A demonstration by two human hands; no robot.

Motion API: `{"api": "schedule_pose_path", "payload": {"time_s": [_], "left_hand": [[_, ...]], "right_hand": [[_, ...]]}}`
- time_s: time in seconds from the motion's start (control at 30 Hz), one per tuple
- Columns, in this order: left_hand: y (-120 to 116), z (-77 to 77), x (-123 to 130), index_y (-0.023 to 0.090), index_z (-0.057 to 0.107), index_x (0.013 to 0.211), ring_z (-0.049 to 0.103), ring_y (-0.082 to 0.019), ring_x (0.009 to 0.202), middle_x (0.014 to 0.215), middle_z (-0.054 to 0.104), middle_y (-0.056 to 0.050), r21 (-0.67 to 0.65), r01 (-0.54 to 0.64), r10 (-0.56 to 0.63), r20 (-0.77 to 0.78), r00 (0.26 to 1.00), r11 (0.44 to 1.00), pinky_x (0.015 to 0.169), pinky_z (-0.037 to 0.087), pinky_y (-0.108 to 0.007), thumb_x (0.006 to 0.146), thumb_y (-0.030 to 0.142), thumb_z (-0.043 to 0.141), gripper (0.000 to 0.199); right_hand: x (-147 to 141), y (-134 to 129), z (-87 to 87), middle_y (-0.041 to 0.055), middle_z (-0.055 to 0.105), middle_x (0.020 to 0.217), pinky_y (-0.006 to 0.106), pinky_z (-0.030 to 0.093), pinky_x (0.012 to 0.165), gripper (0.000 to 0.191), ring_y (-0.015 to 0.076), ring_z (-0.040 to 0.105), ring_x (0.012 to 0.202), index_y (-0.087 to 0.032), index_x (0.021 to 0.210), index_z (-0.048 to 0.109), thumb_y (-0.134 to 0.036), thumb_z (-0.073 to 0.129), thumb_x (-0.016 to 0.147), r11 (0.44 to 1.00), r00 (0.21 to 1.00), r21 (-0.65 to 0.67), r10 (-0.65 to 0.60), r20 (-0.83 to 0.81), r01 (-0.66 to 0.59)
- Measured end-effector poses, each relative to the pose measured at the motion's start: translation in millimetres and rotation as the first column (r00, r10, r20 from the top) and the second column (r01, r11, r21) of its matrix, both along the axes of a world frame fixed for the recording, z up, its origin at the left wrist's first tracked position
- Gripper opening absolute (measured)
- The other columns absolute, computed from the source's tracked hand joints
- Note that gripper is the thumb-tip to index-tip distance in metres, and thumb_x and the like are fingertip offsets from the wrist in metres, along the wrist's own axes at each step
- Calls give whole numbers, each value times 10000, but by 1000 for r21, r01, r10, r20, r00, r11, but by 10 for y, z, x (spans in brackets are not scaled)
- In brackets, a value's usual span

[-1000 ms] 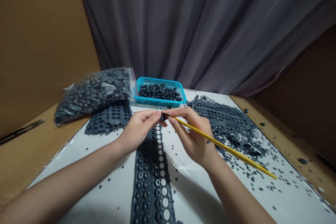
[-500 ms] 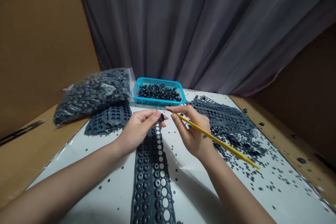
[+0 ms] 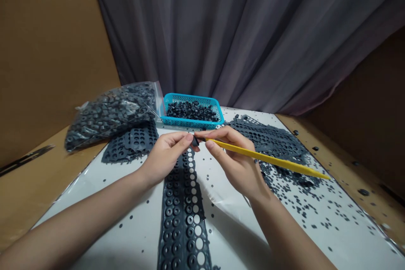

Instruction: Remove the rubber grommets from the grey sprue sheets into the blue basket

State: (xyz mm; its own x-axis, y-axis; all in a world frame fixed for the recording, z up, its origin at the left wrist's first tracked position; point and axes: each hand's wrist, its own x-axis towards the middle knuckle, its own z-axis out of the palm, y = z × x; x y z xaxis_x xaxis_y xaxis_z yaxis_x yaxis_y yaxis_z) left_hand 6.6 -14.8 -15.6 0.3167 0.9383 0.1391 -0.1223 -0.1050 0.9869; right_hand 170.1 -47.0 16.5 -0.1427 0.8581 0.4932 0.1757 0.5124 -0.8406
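My left hand (image 3: 166,154) pinches a small black rubber piece (image 3: 195,141) between thumb and fingers, above the far end of a perforated dark rubber sheet (image 3: 185,219). My right hand (image 3: 236,154) is closed on a slim yellow tool (image 3: 268,159), long and tapered, lying across the fingers. The tool's thin dark tip reaches the rubber piece; whether it is inside a hole in the piece I cannot tell. Rows of ring-shaped parts sit in the sheet, and a line of open round holes runs along its right side.
A blue basket (image 3: 190,124) of small black pieces stands at the back. Left of it, a clear bag (image 3: 110,114) full of similar parts rests on rubber sheets (image 3: 131,145). More perforated sheets (image 3: 268,137) and scattered black discs lie at right. Cardboard walls and a grey curtain surround the white tabletop (image 3: 126,244).
My right hand has brought the yellow tool's tip left and slightly down to the rubber piece; the tool lies flatter now. My left hand has stayed almost still.
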Motion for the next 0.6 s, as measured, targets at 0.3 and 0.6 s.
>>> {"api": "schedule_pose_path", "payload": {"time_s": [0.3, 0.6], "left_hand": [[-9, 24, 7, 156, 696, 723, 606, -199, 861, 842, 709, -60, -4, -20, 20, -24, 1000, 1000, 798, 432, -293, 801, 436, 580, 313], [-12, 22, -3, 154, 695, 698, 602, -171, 783, 877, 714, -60, 19, -34, 35, -65, 997, 999, 732, 419, -267, 813, 438, 564, 333]], "right_hand": [[-18, -1, -23, 45, 702, 960, 355, 521, 806, 69, 177, 659, 893, -202, 876, 628, -207, 582, 825, 997, 997, 54, -52, 57, 49], [-19, 0, -18, 40, 699, 941, 332, 523, 770, 59, 165, 660, 864, -205, 878, 595, -190, 559, 834, 989, 985, 129, -90, 150, 71]]}}
